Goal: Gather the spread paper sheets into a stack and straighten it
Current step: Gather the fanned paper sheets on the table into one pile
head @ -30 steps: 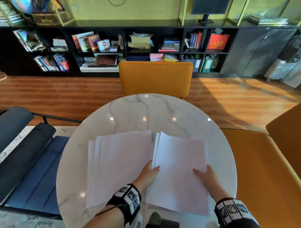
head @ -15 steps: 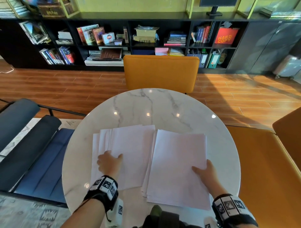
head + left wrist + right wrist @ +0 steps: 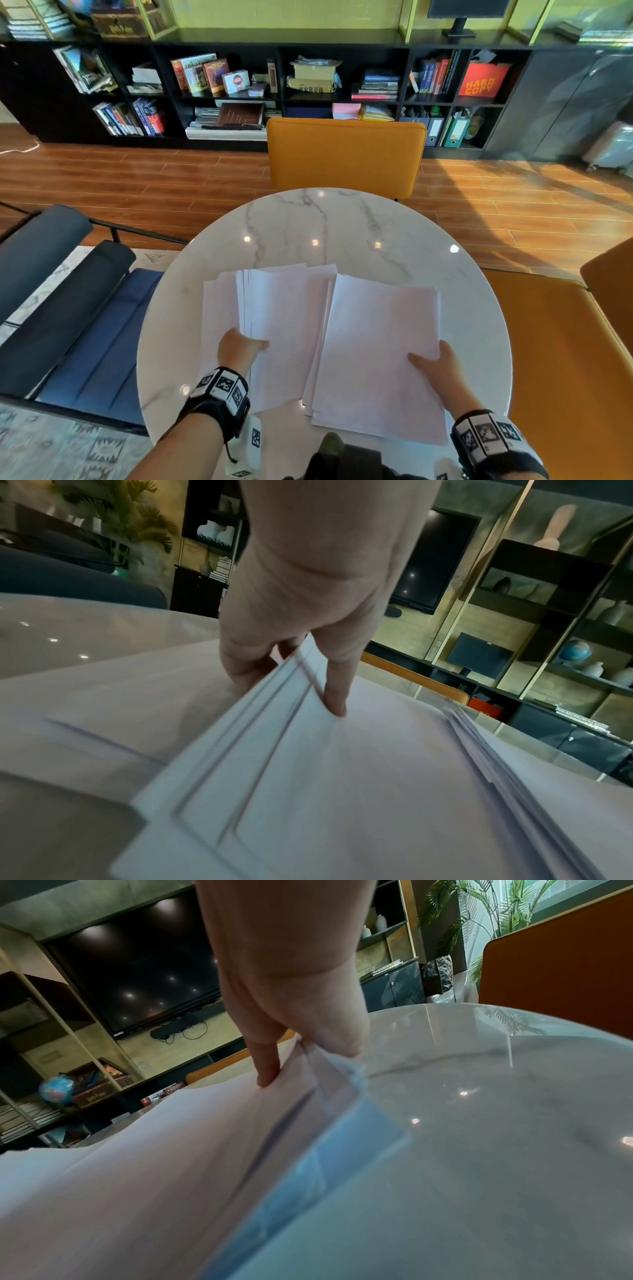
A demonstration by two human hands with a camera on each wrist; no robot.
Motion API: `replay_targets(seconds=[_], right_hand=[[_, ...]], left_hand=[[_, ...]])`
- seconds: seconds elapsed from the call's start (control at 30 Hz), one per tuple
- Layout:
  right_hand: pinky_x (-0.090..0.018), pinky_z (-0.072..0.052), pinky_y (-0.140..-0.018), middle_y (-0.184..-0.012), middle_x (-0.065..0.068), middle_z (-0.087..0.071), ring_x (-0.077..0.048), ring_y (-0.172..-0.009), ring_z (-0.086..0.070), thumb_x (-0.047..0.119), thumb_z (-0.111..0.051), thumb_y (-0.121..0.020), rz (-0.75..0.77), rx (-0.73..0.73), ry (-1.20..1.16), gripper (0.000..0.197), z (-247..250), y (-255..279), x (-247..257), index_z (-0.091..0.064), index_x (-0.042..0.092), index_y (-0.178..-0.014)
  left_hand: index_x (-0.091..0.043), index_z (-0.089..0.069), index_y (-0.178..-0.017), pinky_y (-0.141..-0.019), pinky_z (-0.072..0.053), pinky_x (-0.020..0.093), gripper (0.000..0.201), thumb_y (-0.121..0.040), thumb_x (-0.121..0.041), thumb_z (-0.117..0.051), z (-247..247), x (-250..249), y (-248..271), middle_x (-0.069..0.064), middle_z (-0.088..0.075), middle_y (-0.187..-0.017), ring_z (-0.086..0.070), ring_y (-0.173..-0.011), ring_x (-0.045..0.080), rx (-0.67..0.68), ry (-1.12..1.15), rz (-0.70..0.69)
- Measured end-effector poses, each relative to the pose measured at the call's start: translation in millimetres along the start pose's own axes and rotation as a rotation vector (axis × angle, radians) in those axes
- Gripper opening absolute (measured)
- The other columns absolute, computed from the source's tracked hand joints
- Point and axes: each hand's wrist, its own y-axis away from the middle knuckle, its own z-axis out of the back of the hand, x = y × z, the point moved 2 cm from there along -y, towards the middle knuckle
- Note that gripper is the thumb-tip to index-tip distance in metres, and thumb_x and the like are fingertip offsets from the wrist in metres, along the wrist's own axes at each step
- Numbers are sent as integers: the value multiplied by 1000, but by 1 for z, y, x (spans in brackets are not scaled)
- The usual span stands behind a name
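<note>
White paper sheets lie in two groups on the round marble table [image 3: 342,226]. The left group [image 3: 287,325] is fanned out; my left hand [image 3: 241,347] pinches its left edge, thumb on top and fingers under several lifted sheets [image 3: 274,737]. One or two sheets [image 3: 219,315] stay flat further left. The right group [image 3: 380,353] overlaps the left one's right edge. My right hand [image 3: 435,363] pinches its right edge, thumb on top, and the sheets' edge [image 3: 329,1085] is raised off the table.
An orange chair [image 3: 346,154] stands at the table's far side and an orange bench [image 3: 565,342] at the right. A dark blue seat [image 3: 68,308] is at the left. Low black bookshelves [image 3: 308,85] line the back wall.
My left hand moved from the right pile to the fanned left pile and now pinches its left edge, pushing those sheets rightward together. The right hand kept its hold on the right pile.
</note>
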Motion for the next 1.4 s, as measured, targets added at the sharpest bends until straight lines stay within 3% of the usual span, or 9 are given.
replay_targets(seconds=[0.2, 0.33, 0.47, 0.77, 0.9, 1.03, 1.2, 1.27, 1.4], right_hand=[[-49, -52, -81, -107, -21, -64, -39, -94, -63, 8, -73, -75, 1, 1, 2, 35, 1, 1, 2, -51, 7, -102], [-49, -53, -82, -106, -19, -64, -39, -95, -63, 9, -73, -76, -9, 22, 2, 36, 1, 1, 2, -50, 9, -103], [-43, -51, -78, -106, -19, -64, -38, -96, -63, 8, -73, -76, -9, 27, -6, 36, 1, 2, 3, -50, 10, -104], [-50, -48, -95, -116, -19, -63, -36, -103, -61, 39, -45, -93, -138, 84, -103, 49, 2, -7, 7, -55, 2, -123], [-39, -45, -88, -115, -12, -60, -31, -103, -58, 56, -41, -90, -167, 136, -160, 59, 6, 1, 16, -55, 11, -125], [-35, -51, -68, -106, -15, -68, -30, -90, -66, 39, -65, -83, -146, 149, -148, 49, 6, 2, 15, -58, 1, -114], [-43, -51, -81, -109, -23, -64, -35, -92, -63, 2, -75, -73, -127, 86, -116, 43, 0, -2, 5, -55, -1, -111], [-48, -52, -85, -111, -27, -63, -39, -97, -63, -4, -74, -71, -118, 58, -98, 39, -1, -2, 4, -53, 2, -103], [-50, -51, -88, -110, -25, -62, -40, -101, -62, -5, -73, -71, -88, 38, -74, 39, -3, -2, 3, -49, 4, -101]], left_hand=[[-1, -58, -105, -69, -44, 32, 26, -80, -8, -61, 16, -24, 4, 18, -65, -102, -58, -82, 30, -106, 100, -142], [-2, -57, -113, -81, -51, 43, 29, -85, -11, -54, 47, -48, 5, 21, -65, -110, -62, -97, 39, -343, 227, -204], [1, -53, -118, -76, -39, 34, 32, -88, -10, -50, 74, -72, 18, 22, -62, -117, -58, -106, 38, -529, 434, -207], [-9, -60, -114, -56, -44, 22, 30, -84, -9, -58, 1, -72, 40, 7, -64, -95, -58, -70, 11, -31, 395, -244], [-5, -61, -113, -70, -50, 28, 33, -80, -6, -61, -47, -61, 48, 11, -68, -102, -65, -85, 26, 178, 252, -218], [-8, -56, -116, -84, -49, 29, 36, -80, -8, -63, -83, -56, 60, 11, -66, -115, -63, -102, 26, 386, 132, -281], [-8, -37, -137, -104, -36, 26, 60, -87, -31, -60, -106, -56, 70, 0, -49, -134, -48, -126, 19, 576, -51, -359], [-10, -36, -139, -109, -36, 32, 69, -83, -43, -60, -108, -56, 70, 1, -50, -135, -47, -129, 20, 586, -73, -354], [-14, -61, -79, -69, -46, 36, 10, -81, -24, -63, -74, -54, 51, 14, -59, -77, -58, -73, 27, 155, 49, -458]])
